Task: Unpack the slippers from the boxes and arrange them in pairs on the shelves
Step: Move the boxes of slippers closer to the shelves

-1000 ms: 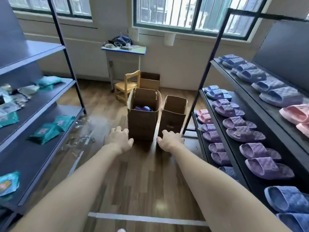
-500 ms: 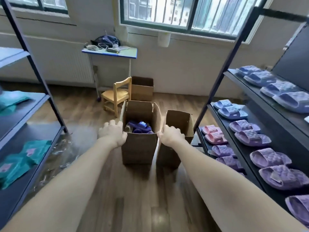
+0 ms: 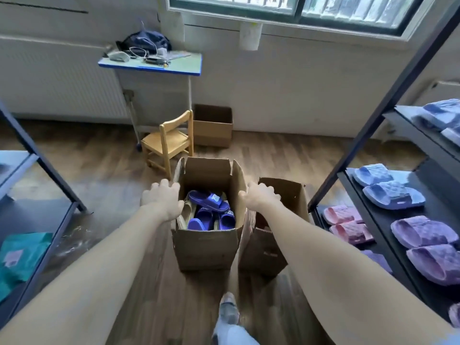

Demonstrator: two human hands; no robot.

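Cardboard, creased and soft-edged: the open box (image 3: pixel 206 245) stands upright between both hands, equally near each. Left hand (image 3: pixel 161 200) and right hand (image 3: pixel 261 195) curl round its side flaps. Glossy blue slippers (image 3: pixel 209 207) lie jumbled just inward and below the fingers.

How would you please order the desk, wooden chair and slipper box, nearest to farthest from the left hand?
1. The slipper box, right at the left hand.
2. The wooden chair, just beyond.
3. The desk, against the far wall.
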